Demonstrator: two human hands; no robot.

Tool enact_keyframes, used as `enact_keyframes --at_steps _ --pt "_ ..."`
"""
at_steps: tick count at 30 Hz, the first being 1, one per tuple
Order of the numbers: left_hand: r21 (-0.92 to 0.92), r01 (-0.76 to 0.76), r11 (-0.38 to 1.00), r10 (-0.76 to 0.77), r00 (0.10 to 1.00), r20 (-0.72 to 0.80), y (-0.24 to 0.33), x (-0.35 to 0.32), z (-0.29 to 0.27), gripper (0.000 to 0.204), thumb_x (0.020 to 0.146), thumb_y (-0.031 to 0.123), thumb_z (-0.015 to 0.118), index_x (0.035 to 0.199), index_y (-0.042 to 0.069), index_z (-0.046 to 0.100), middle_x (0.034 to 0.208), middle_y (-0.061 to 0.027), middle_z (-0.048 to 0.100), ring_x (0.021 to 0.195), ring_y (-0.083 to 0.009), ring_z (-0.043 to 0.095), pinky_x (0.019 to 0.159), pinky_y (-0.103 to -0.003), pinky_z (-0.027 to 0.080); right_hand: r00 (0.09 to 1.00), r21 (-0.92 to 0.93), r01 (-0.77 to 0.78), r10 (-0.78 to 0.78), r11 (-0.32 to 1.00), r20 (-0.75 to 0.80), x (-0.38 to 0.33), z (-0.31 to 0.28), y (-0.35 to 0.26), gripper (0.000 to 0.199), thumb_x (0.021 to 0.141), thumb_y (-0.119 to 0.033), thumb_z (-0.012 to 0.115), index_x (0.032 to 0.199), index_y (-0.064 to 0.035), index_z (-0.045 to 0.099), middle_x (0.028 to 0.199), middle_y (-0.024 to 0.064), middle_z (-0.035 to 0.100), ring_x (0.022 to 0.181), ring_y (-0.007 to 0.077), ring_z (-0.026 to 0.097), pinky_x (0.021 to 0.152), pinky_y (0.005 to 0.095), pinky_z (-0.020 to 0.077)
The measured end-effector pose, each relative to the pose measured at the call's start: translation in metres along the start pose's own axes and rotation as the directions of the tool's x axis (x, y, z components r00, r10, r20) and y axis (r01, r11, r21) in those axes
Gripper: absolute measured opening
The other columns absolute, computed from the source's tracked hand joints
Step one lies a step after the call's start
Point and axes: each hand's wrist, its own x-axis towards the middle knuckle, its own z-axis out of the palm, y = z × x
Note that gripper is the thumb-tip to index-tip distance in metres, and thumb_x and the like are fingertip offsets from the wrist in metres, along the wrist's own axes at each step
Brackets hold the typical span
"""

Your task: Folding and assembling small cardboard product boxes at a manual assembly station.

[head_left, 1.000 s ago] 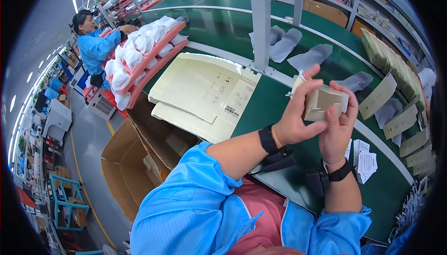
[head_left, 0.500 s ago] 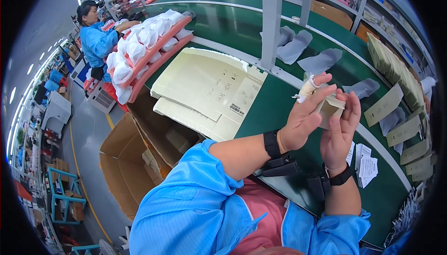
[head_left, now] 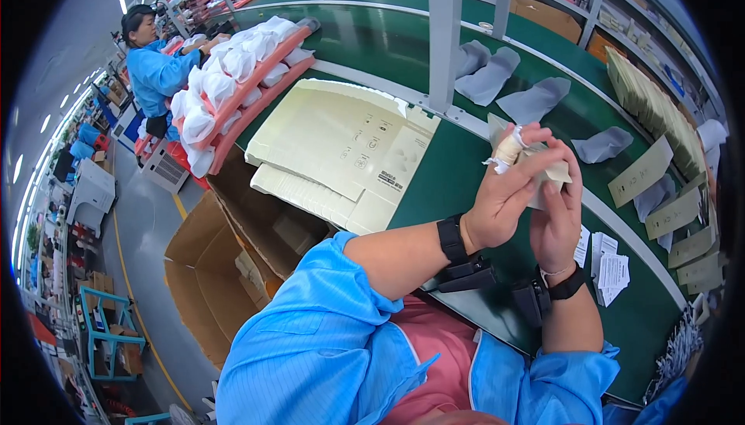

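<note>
Between my two hands, above the green work surface, is a small cream cardboard box [head_left: 557,172], partly folded and mostly hidden by my fingers. My left hand [head_left: 499,206] closes on its near left side; one finger has a beige and white wrap around it. My right hand [head_left: 556,227] cups the box from the right, fingers bent over its top. A pale flap shows beyond my left fingers. Left of my hands lies a stack of flat cream cartons [head_left: 318,142] with printed icons. Small white printed slips [head_left: 611,270] lie beside my right wrist.
Grey translucent pouches [head_left: 535,100] lie on the green conveyor [head_left: 372,33] beyond a metal post [head_left: 445,37]. Cream boxes [head_left: 648,99] line the right side. Open brown cartons [head_left: 206,258] stand at left. A co-worker in blue [head_left: 159,72] is by pink trays of white-wrapped items [head_left: 233,79].
My hands have drawn closer together around the box, and the right fingers have bent over its top. The box has tilted, and its open end is now covered by a flap and fingers.
</note>
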Motion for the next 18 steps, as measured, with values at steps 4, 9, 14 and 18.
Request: enact_keyframes --at_steps 4,9,14,18 --pt "0.039 0.065 0.997 -0.062 0.996 -0.070 0.000 0.000 0.008 0.039 0.085 0.002 0.042 0.119 0.007 0.060 0.138 -0.0173 0.042 0.134 -0.0359 0.030 0.111 -0.046 0.019 0.997 -0.064 -0.043 0.039 0.997 -0.071 -0.003 -0.012 0.005 0.053 0.092 -0.012 0.049 0.141 -0.0022 0.031 0.142 0.0100 0.035 0.129 0.0215 0.038 0.109 0.0344 0.0271" --pt "-0.089 -0.058 0.994 0.056 0.998 -0.027 -0.007 0.000 -0.001 0.027 0.082 0.004 0.047 0.104 0.007 0.062 0.129 -0.0187 0.049 0.127 -0.0348 0.041 0.111 -0.047 0.018 0.993 0.044 0.083 -0.086 0.996 0.083 0.001 -0.015 0.009 0.047 0.089 -0.004 0.048 0.135 -0.0050 0.036 0.138 0.0101 0.038 0.131 0.0227 0.035 0.110 0.0362 0.0262" --pt "0.103 -0.050 0.993 0.050 0.999 0.003 -0.017 -0.003 -0.002 0.031 0.083 0.007 0.053 0.113 0.008 0.054 0.132 -0.0182 0.046 0.126 -0.0330 0.042 0.108 -0.048 0.026 0.982 -0.183 0.174 -0.184 0.968 -0.039 -0.002 -0.008 0.024 0.041 0.086 0.001 0.050 0.126 -0.0070 0.041 0.133 0.0099 0.040 0.132 0.0239 0.033 0.110 0.0380 0.0251" --pt "-0.015 0.025 1.000 -0.027 0.989 -0.144 -0.013 -0.004 0.009 0.046 0.085 0.007 0.055 0.128 0.009 0.041 0.133 -0.0175 0.046 0.123 -0.0335 0.045 0.104 -0.046 0.034 0.964 -0.310 0.250 -0.265 0.917 -0.006 -0.003 -0.012 0.024 0.041 0.082 0.003 0.053 0.121 -0.0071 0.044 0.135 0.0105 0.039 0.132 0.0265 0.033 0.109 0.0393 0.0252"
